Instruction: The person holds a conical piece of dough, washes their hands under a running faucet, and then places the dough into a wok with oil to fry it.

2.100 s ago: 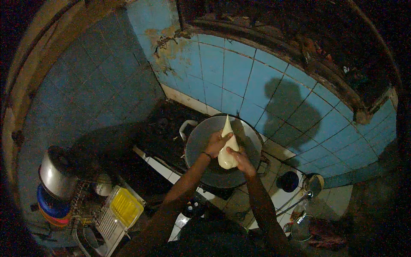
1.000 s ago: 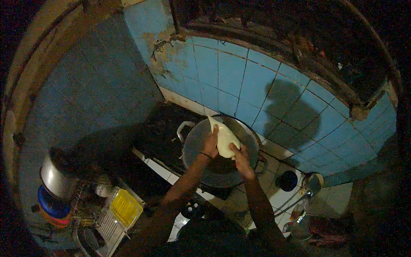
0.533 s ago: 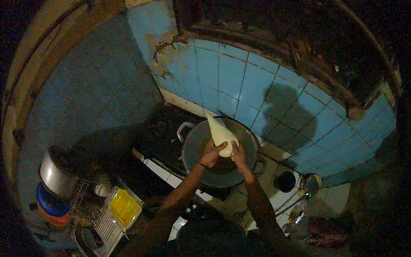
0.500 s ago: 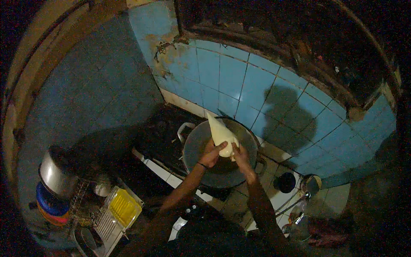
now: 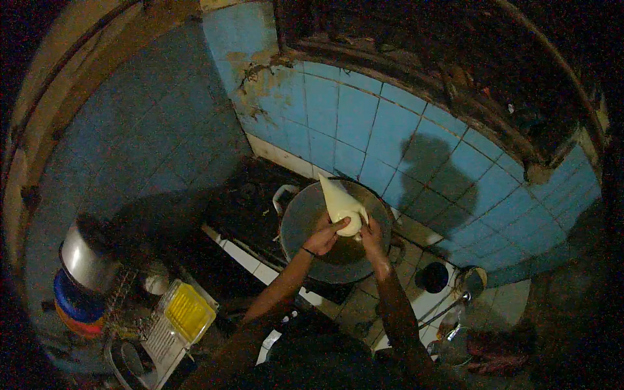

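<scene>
A cone-shaped piping bag (image 5: 341,207), filled with something pale cream, is held above a wide metal pan (image 5: 300,224). Its narrow tip points up and away toward the tiled wall. My left hand (image 5: 323,238) is closed on the bag's rounded near end from the left, with the thumb lying across it. From the right, my right hand (image 5: 372,236) closes on the same end near its gathered edge. The brownish contents of the pan (image 5: 341,255) show partly beneath my hands. A curved pale handle (image 5: 283,195) stands at the pan's left rim.
Under the pan is a dark stove top (image 5: 244,201). At lower left are a yellow tray (image 5: 190,312), a metal pot (image 5: 88,257) and a blue bowl (image 5: 75,294). A black round container (image 5: 434,277), a ladle (image 5: 455,305) and a glass bowl (image 5: 455,346) lie at right.
My hands have tilted the piping bag slightly, so more of its rounded near end shows. The left thumb has shifted a little to the right along it.
</scene>
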{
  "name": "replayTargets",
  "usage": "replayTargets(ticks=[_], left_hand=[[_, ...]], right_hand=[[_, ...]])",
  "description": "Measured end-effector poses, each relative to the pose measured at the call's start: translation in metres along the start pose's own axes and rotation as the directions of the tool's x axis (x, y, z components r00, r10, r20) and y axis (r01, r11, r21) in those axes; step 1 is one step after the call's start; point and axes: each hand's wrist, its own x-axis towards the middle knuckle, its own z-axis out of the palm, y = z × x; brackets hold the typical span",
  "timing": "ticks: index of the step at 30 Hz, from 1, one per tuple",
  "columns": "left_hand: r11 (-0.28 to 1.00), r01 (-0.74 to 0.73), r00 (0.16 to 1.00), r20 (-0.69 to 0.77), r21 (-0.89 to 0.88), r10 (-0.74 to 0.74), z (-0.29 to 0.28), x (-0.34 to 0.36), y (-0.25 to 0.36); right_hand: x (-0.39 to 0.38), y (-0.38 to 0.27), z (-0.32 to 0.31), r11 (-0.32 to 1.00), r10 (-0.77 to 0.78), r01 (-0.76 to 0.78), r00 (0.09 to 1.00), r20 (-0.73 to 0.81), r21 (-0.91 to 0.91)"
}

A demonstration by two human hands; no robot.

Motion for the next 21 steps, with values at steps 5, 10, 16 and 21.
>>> replayTargets(ticks=[5,10,16,21], left_hand=[[0.999,0.021,1.000,-0.016,0.049,-0.021,0.010,-0.001,0.003],[0.999,0.052,0.994,-0.098,-0.013,-0.053,0.014,0.001,-0.003],[0.994,0.028,0.995,-0.091,-0.103,-0.037,0.010,-0.004,0.007],[0.952,-0.297,0.955,0.000,0.071,0.298,-0.006,0.002,-0.008]], right_hand=[[0.008,0.019,-0.013,0.974,-0.204,0.201,0.979,-0.013,-0.107],[0.018,0.038,-0.011,0.483,-0.607,0.421,0.793,0.052,-0.768],[-0.001,-0.004,-0.012,0.979,0.140,-0.157,0.981,0.133,0.129],[0.005,0.005,-0.014,0.902,0.064,-0.154,0.972,0.228,0.404]])
